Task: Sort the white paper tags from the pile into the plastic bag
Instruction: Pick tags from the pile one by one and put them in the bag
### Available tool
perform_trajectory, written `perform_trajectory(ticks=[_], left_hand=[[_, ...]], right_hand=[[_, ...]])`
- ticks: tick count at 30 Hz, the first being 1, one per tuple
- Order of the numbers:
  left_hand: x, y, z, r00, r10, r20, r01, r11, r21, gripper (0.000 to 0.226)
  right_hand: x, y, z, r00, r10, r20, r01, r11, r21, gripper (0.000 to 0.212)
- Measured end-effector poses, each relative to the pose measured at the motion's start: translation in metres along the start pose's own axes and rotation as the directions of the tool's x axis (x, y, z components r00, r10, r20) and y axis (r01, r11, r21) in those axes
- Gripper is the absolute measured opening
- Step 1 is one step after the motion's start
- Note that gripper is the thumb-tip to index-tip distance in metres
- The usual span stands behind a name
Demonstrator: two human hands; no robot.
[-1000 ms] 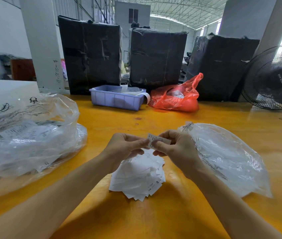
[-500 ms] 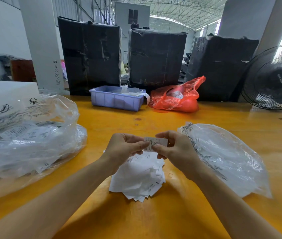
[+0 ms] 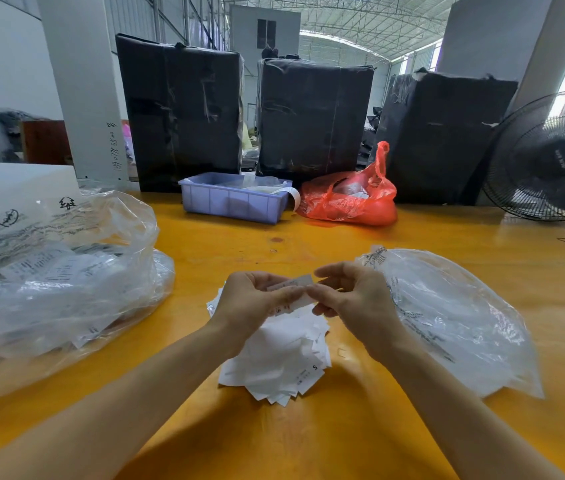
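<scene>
Purple bin (image 3: 232, 202), red bag (image 3: 350, 202), fan (image 3: 551, 161), black-wrapped bundles (image 3: 180, 112), possibly cartons.

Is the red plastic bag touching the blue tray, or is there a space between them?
Apart. The head view shows a strip of yellow table between the red plastic bag and the blue tray.

Yellow bench (image 3: 447, 237) underfoot of everything; three black wrapped boxes (image 3: 312, 116) at twelve o'clock, fan (image 3: 551, 157) at two, grey pillar (image 3: 80, 81) at ten, daylight through metal roof (image 3: 360, 19).
</scene>
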State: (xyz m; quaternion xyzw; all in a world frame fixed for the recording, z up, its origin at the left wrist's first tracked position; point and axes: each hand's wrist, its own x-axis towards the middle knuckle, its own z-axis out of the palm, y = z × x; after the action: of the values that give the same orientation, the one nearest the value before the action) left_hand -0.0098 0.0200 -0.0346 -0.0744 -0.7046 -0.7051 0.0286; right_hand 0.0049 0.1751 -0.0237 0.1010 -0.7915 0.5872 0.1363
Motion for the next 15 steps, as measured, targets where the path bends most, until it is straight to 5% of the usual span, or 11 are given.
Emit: perform_trajectory(ticks=[6, 9, 15], left_hand=[[-0.001, -0.002, 0.001, 0.997, -0.055, -0.06, 0.05, 0.995, -0.084, 0.01], [0.0, 0.001, 0.001, 0.987, -0.122, -0.101, 0.1, 0.975, -0.199, 0.006], [-0.002, 0.005, 0.005, 0.983, -0.165, -0.081, 0.132, 0.942, -0.31, 0.009]], right_hand=[[-0.003, 0.0, 0.009, 0.993, -0.108, 0.037, 0.111, 0.989, -0.1, 0.005], [-0.004, 0.0, 0.009, 0.992, -0.046, 0.114, 0.053, 0.997, -0.055, 0.034], [-0.007, 0.002, 0.017, 0.993, -0.115, 0.004, 0.115, 0.989, -0.092, 0.027]])
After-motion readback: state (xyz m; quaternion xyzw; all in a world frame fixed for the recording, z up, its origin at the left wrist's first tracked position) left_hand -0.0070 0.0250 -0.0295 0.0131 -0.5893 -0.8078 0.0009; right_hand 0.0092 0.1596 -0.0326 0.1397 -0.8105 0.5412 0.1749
